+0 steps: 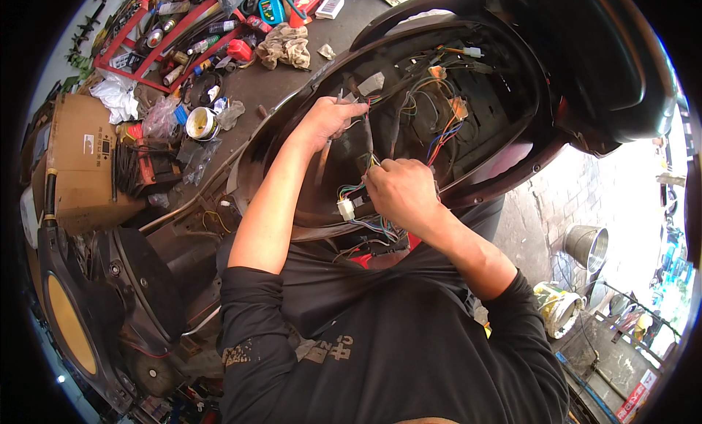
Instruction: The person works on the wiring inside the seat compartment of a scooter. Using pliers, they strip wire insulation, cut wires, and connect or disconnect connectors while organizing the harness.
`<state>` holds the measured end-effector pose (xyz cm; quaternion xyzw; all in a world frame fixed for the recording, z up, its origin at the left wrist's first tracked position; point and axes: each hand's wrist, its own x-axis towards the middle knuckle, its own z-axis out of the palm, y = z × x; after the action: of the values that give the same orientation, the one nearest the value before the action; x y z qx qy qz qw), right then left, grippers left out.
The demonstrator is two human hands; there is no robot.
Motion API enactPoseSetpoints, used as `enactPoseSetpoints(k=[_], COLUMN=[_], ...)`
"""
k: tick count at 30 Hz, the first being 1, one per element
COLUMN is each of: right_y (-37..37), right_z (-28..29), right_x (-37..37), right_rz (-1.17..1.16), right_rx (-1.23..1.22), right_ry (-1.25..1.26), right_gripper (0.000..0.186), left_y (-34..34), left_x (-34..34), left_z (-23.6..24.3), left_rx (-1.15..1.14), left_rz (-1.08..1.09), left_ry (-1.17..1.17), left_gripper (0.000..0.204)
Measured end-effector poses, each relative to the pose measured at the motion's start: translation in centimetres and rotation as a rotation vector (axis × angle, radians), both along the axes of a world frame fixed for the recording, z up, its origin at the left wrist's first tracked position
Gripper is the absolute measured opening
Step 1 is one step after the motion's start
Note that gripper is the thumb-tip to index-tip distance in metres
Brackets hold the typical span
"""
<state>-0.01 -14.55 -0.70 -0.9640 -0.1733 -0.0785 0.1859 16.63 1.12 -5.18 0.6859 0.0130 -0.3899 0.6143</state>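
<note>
A taped wire harness runs between my two hands inside the dark plastic body shell of a scooter. My left hand is closed on its far end, where thin coloured wires show at the fingertips. Something thin and grey pokes out by those fingers; its kind is unclear. My right hand pinches the near end, where bare coloured wires fan out. Just left of it hangs a white plug connector on several wires. Orange connectors and another white connector lie deeper in the shell.
A black seat or lid stands raised at the far right. Left lie a cardboard box, a white tub, rags and a red rack of bottles. A metal bucket and stained pail stand right.
</note>
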Motion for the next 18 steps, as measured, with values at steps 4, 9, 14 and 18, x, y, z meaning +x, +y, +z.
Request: enactPoseSetpoints(k=[4,9,14,18], right_y=[0.4,-1.7,-0.4,0.0], right_z=[1.2,0.7,-1.2,-2.4], right_x=[0.6,7.2,11.0,12.3], right_rz=[-0.101,-0.226,-0.234,-0.268], right_rx=[0.187,0.512,0.205,0.243], right_ry=[0.129,0.192,0.242,0.297], right_gripper=[0.024,0.026,0.029,0.033], left_y=[0.3,0.2,0.3,0.8], left_x=[-0.1,-0.1,0.1,0.6], left_z=[-0.7,-0.9,-0.9,-2.1], left_rx=[-0.079,-0.141,-0.108,-0.089], left_rz=[0.014,0.062,0.069,0.065], left_ry=[0.018,0.004,-0.021,0.0], left_gripper=[0.017,0.012,0.008,0.008])
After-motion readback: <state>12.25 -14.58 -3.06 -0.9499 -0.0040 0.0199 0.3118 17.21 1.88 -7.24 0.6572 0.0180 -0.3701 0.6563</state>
